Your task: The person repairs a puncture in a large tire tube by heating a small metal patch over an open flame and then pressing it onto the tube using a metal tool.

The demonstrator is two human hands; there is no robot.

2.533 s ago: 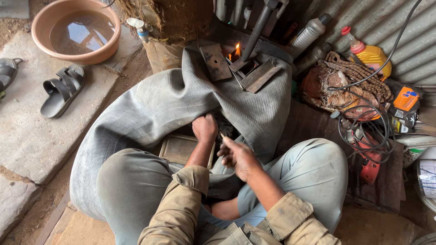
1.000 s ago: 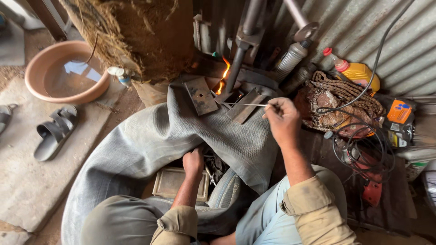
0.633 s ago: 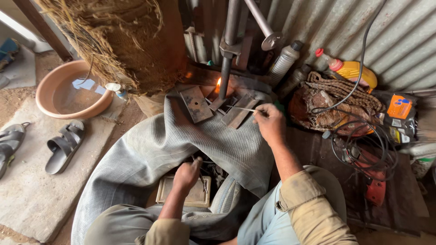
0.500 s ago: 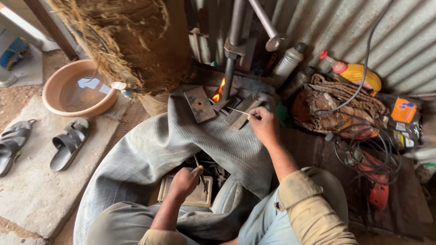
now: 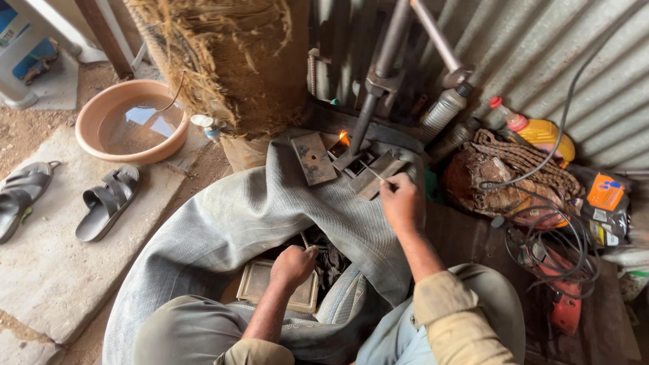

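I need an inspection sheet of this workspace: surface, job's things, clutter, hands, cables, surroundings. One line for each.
Surface: dirt ground with a stone slab.
Job's things: grey inner tube draped over the lap; thin stick pointed toward a small flame; metal plates beside it.
Clutter: flat tin, bottles, rope bundle.
Hands: left hand closed by the tin, contents unclear; right hand pinches the stick.
Cables: black cable coiled at right.
Surroundings: water basin, sandals, corrugated wall.
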